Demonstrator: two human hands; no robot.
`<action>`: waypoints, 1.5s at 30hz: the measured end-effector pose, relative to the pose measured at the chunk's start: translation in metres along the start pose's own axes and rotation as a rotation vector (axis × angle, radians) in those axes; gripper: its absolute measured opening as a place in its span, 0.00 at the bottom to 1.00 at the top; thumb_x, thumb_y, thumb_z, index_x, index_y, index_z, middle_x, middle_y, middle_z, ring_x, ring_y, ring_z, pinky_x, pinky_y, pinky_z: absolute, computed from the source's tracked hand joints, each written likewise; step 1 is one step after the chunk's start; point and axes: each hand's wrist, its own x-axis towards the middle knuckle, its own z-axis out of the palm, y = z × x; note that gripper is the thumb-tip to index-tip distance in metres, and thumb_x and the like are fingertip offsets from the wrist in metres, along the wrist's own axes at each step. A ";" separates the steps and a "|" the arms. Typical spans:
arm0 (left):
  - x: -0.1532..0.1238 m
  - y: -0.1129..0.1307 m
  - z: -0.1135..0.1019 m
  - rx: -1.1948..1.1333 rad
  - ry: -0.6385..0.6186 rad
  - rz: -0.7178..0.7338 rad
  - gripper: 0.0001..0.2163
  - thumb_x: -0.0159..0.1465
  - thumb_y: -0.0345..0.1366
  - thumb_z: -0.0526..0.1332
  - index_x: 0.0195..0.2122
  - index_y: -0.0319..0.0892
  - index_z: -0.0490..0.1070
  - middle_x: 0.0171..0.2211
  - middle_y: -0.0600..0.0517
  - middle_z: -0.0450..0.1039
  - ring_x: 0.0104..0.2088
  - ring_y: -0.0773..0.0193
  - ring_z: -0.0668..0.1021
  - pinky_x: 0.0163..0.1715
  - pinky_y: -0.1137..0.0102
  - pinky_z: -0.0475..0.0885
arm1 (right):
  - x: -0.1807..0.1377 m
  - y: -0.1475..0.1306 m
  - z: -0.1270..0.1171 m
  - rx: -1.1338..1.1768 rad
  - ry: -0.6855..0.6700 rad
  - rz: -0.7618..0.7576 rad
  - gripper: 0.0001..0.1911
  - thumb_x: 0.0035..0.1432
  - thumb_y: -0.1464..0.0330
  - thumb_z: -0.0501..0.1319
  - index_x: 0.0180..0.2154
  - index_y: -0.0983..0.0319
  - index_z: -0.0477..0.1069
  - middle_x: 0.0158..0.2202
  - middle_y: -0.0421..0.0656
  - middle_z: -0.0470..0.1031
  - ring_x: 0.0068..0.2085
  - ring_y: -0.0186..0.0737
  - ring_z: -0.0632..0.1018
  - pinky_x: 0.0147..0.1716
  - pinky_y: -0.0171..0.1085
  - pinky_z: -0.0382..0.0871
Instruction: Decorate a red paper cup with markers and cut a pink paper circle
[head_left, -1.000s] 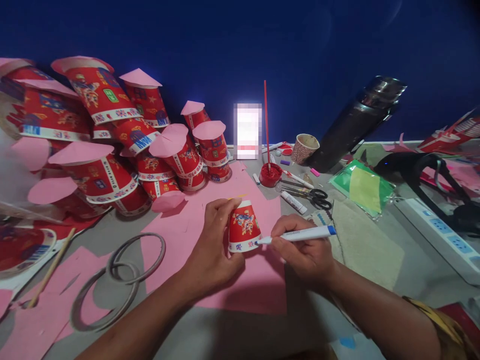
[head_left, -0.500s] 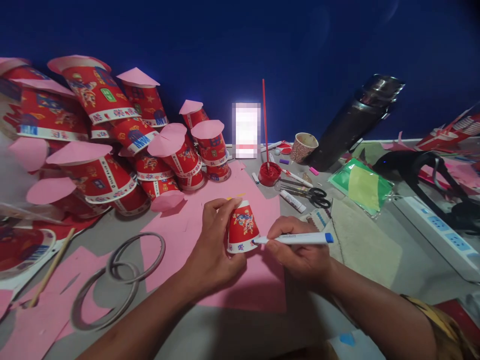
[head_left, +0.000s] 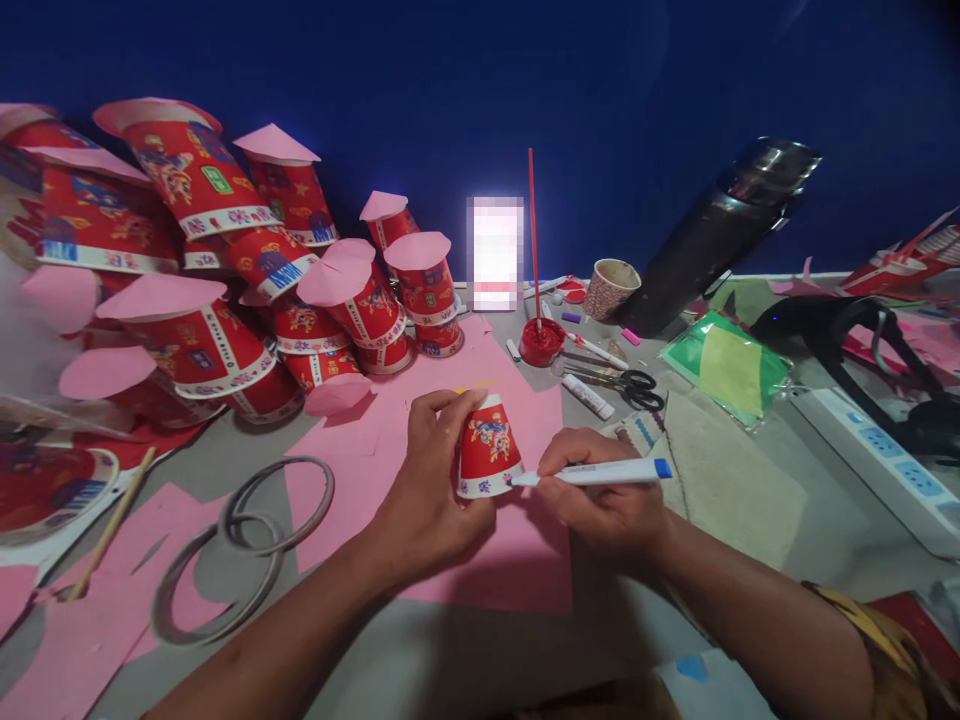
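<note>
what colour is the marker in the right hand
The marker is white with a blue back end, as the head view shows.

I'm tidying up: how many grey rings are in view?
2: a farther ring and a nearer ring, overlapping on the table at the picture's lower left. More may be hidden.

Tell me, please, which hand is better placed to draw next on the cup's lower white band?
Probably the right hand: it holds the marker, tip at the white band. The left hand is occupied, gripping the red cup.
</note>
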 end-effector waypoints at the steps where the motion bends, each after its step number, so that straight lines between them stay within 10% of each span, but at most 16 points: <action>1: 0.000 0.000 0.000 0.001 0.003 0.005 0.37 0.57 0.30 0.66 0.68 0.50 0.55 0.58 0.44 0.55 0.62 0.46 0.66 0.61 0.48 0.73 | 0.000 0.000 0.000 -0.001 -0.009 -0.008 0.05 0.62 0.74 0.63 0.34 0.60 0.75 0.26 0.38 0.78 0.22 0.31 0.73 0.24 0.31 0.68; 45: 0.000 0.001 -0.002 0.046 -0.014 0.024 0.37 0.57 0.30 0.66 0.67 0.47 0.55 0.59 0.42 0.57 0.64 0.45 0.66 0.65 0.45 0.68 | 0.000 -0.001 -0.001 -0.040 -0.031 0.043 0.05 0.61 0.73 0.63 0.32 0.60 0.76 0.25 0.40 0.79 0.22 0.34 0.74 0.22 0.33 0.68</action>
